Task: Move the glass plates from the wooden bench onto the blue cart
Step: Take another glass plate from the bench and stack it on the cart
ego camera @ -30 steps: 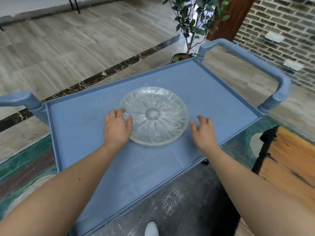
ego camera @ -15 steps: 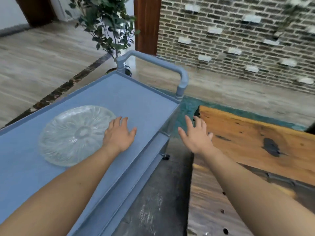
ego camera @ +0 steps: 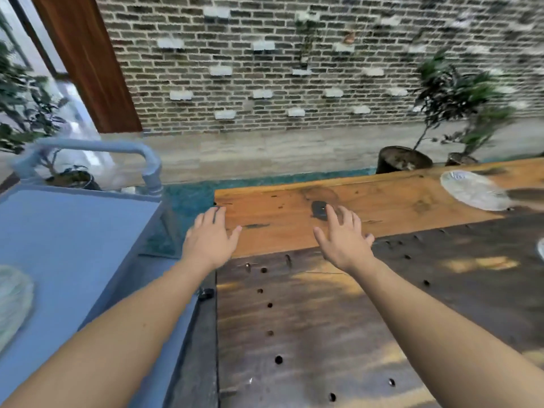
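On the table (ego camera: 412, 198), far to the right, a glass plate (ego camera: 474, 191) has come into view; the delivered plate (ego camera: 13, 301) on the blue cart (ego camera: 73, 231) has slid to the left edge. Left hand (ego camera: 210, 240) and right hand (ego camera: 343, 238) hover spread open above the table, holding nothing.

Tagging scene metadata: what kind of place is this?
Likely a café or lobby-style indoor space, not a lab: decorative brick wall, potted plants, a live-edge wooden bench and a blue cart.
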{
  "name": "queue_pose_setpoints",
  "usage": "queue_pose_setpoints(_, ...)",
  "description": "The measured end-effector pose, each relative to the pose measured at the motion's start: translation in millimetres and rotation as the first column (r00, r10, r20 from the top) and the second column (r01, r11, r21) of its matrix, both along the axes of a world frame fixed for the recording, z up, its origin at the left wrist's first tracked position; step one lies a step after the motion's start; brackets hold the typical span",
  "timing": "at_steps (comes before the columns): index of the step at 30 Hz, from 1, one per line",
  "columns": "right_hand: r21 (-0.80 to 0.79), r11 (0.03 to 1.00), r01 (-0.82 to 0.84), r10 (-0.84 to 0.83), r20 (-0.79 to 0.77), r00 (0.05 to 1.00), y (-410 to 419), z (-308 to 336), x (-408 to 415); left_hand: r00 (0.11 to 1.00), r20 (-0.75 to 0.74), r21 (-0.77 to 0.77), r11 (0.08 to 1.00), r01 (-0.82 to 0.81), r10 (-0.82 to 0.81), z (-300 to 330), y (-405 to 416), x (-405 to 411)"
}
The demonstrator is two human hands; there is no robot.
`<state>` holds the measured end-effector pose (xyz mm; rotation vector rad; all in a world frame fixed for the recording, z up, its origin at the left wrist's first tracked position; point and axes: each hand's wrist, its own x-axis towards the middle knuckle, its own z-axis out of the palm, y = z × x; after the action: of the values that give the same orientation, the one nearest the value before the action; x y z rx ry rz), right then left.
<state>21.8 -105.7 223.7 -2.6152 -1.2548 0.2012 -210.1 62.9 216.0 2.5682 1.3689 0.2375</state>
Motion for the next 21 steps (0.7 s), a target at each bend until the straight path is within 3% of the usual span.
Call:
queue_pose_setpoints(11,0.106,0.959,0.261,-0.258,-0.046,0.965,-180,4,152,0.968,-0.054,0.059,0.967,0.249,-0.246,18,-139,201)
queue_pose_setpoints(21,0.119,0.882,0.455,-0.448,-0.082,0.89,-295,-4,235,0.906,-0.076,0.017,0.908,0.418,-0.415,10,-234,340)
